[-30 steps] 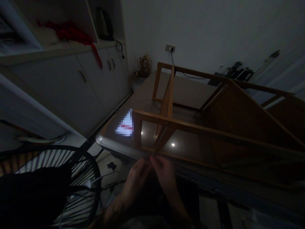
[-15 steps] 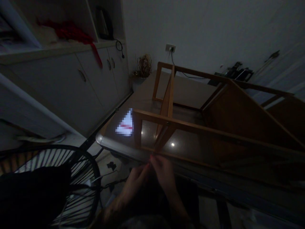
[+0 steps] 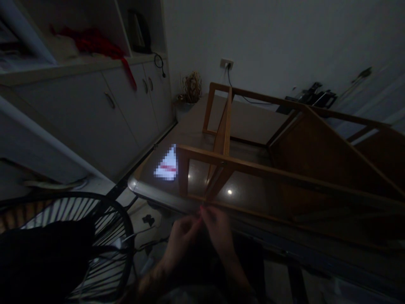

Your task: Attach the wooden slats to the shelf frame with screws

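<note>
My left hand (image 3: 183,234) and my right hand (image 3: 217,226) meet in front of my body, just off the near edge of the table. Both have their thumbs and fingers pinched together, the fingertips almost touching. Whatever lies between them is too small and dark to make out. Right beyond my fingertips lies a wooden shelf frame (image 3: 202,155) on its side on the table (image 3: 148,162). Its brown crosspiece (image 3: 225,122) joins the near and far rails. A lit, blurred-out white patch with a red stripe, perhaps a screen (image 3: 167,166), rests by the frame's left end.
To the left stands a black-ribbed round chair (image 3: 126,236) with dark cloth (image 3: 47,257) on it. White cabinets (image 3: 85,114) carry a red cloth (image 3: 91,42) and a kettle (image 3: 139,31). A dried plant (image 3: 192,86) and wall socket (image 3: 227,63) are at the back.
My left hand has curled slightly more and shifted a little at the fingertips. The right hand stays nearly in place, and the frame has not moved.
</note>
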`<act>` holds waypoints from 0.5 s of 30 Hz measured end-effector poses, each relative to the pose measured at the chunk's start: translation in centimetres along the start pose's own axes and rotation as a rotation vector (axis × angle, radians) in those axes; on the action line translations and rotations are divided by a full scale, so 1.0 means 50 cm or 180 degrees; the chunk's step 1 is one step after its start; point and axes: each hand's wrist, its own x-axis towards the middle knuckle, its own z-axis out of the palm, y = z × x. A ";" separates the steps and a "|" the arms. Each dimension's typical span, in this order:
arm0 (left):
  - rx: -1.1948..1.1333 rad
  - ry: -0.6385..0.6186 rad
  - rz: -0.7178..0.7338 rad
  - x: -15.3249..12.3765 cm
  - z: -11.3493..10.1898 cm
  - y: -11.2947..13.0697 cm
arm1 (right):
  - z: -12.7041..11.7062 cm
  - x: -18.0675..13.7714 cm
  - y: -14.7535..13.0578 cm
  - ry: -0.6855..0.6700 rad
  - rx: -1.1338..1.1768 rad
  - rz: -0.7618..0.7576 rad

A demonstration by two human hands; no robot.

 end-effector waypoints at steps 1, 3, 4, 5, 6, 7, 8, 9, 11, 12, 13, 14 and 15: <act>0.0308 0.0036 0.0129 0.000 -0.003 0.011 | -0.001 0.000 0.001 -0.0004 -0.0006 -0.0016; 0.0964 0.0031 0.0427 0.002 -0.009 0.031 | -0.002 0.001 0.003 -0.0008 -0.0027 -0.0043; 0.1271 -0.0001 0.0589 0.004 -0.013 0.038 | -0.002 0.001 0.005 -0.0009 -0.0039 -0.0058; 0.1538 -0.0044 0.0748 0.007 -0.016 0.042 | -0.003 0.002 0.006 -0.0013 -0.0046 -0.0078; 0.1739 -0.0071 0.0875 0.009 -0.019 0.044 | -0.003 0.002 0.007 -0.0019 -0.0058 -0.0090; 0.1861 -0.0090 0.0959 0.010 -0.021 0.045 | -0.003 0.003 0.008 -0.0028 -0.0065 -0.0093; 0.1897 -0.0097 0.0994 0.011 -0.022 0.044 | -0.003 0.003 0.009 -0.0032 -0.0064 -0.0091; 0.1846 -0.0109 0.0980 0.011 -0.022 0.042 | -0.002 0.003 0.009 -0.0036 -0.0056 -0.0085; 0.1470 -0.0195 0.0815 0.006 -0.020 0.036 | -0.001 0.003 0.009 -0.0031 -0.0024 -0.0054; 0.1166 -0.0237 0.0672 0.003 -0.018 0.034 | 0.000 0.003 0.010 -0.0029 0.0005 -0.0043; 0.0811 -0.0275 0.0493 0.000 -0.014 0.031 | 0.001 0.003 0.010 -0.0031 0.0029 -0.0038; 0.0415 -0.0316 0.0275 -0.004 -0.010 0.030 | 0.001 0.003 0.010 -0.0032 0.0039 -0.0024; 0.0033 -0.0362 0.0058 -0.007 -0.006 0.028 | 0.002 0.003 0.011 -0.0038 0.0043 -0.0006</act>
